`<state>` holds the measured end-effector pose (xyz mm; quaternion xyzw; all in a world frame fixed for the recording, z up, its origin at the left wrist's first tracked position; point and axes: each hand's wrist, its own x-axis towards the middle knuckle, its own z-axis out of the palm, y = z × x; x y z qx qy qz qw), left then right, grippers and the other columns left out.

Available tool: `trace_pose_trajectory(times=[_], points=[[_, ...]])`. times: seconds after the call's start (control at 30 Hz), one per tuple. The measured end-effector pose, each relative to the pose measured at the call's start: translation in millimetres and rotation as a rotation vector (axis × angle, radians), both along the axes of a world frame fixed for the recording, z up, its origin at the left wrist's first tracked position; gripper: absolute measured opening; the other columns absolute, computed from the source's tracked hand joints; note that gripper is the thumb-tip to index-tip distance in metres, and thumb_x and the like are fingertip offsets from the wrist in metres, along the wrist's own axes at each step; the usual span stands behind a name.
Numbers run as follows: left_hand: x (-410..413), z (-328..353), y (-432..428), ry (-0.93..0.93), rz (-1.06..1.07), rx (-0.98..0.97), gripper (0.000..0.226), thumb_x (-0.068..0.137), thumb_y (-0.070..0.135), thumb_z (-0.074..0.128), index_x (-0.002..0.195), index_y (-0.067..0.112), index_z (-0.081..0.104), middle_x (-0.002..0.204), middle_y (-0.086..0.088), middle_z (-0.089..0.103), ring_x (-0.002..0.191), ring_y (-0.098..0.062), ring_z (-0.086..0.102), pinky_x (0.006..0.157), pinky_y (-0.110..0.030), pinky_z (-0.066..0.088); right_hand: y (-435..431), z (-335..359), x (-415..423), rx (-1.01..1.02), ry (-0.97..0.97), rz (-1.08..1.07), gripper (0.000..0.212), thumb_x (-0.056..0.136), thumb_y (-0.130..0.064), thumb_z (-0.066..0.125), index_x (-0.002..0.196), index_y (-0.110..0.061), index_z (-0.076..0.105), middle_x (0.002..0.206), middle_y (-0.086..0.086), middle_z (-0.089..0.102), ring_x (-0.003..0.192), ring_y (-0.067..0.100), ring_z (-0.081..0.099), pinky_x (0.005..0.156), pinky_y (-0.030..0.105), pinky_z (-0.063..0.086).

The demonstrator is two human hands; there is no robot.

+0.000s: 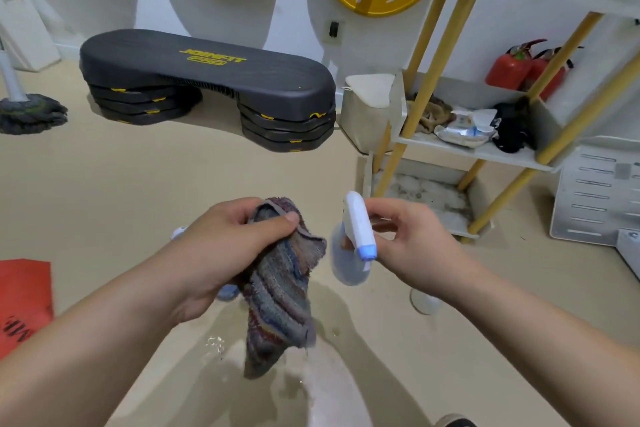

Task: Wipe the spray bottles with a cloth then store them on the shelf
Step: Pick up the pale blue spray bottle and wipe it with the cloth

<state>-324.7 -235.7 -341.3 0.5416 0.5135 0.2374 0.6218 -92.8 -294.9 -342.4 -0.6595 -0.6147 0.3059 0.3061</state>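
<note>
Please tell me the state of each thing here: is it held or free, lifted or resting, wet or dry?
Left hand: grips the cloth.
Cloth: lifted, hanging down beside the spray bottle.
Right hand: holds the spray bottle.
Spray bottle: lifted off the floor, tilted.
Floor: wet patch under the cloth.
Shelf: holds rags and a packet; no spray bottle seen there.

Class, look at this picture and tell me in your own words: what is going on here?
A person is cleaning spray bottles. The left hand grips a striped cloth, which hangs down. The right hand holds a white spray bottle with a blue nozzle just beside the cloth. What looks like another bottle stands on the floor below the right wrist. The shelf on the right holds no spray bottle that I can see, so storing is not yet done.
</note>
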Motion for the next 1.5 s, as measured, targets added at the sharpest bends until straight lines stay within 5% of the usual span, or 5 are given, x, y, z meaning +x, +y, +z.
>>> trace_pose_trajectory(times=[0.47,0.8,1.07,1.27,1.5], points=[[29.0,-30.9,-40.0,0.001,-0.247,0.887,0.047,0.107,0.056,0.042,0.125,0.029,0.075,0.149,0.007,0.060,0.148,-0.014,0.044,0.120,-0.030,0.036,14.7,-27.1,-16.2,-0.001,-0.078,0.133,0.019,0.074,-0.040,0.063,0.075,-0.022,0.057,0.070,-0.029,0.066,0.064,-0.006,0.058,0.058,0.015,0.045],[34.2,-28.2,-34.8,-0.263,-0.148,0.224,0.036,0.100,0.032,0.066,0.133,0.043,0.058,0.084,0.020,0.066,0.066,0.005,0.062,0.061,-0.010,0.046,6.4,-12.3,-32.2,0.053,-0.153,0.263,0.021,0.070,-0.044,0.061,0.083,-0.029,0.053,0.078,-0.008,0.060,0.073,0.019,0.062,0.066,0.047,0.054],[29.9,-22.1,-14.8,-0.347,0.033,-0.197,0.036,0.110,0.036,0.048,0.130,0.017,0.071,0.126,-0.010,0.075,0.121,-0.033,0.070,0.114,-0.053,0.047,1.9,-19.2,-35.0,0.053,-0.263,0.295,0.021,0.079,-0.028,0.046,0.092,-0.019,0.059,0.087,-0.004,0.059,0.082,0.023,0.056,0.073,0.046,0.052],[48.4,-31.1,-53.3,-0.101,-0.080,0.508,0.029,0.106,0.039,0.043,0.127,0.049,0.059,0.158,0.026,0.039,0.141,0.013,0.039,0.111,-0.011,0.036,9.6,-16.9,-25.6,-0.015,-0.162,0.140,0.017,0.073,-0.033,0.067,0.077,-0.019,0.058,0.068,0.002,0.062,0.067,0.028,0.058,0.064,0.046,0.054],[36.2,-27.3,-20.8,-0.170,-0.042,0.076,0.033,0.109,0.032,0.045,0.108,0.017,0.074,0.105,-0.004,0.079,0.101,-0.019,0.070,0.092,-0.035,0.050,5.4,-20.1,-30.1,-0.061,-0.148,0.196,0.011,0.081,-0.027,0.054,0.083,-0.032,0.065,0.079,-0.019,0.069,0.075,0.010,0.064,0.069,0.038,0.055]])
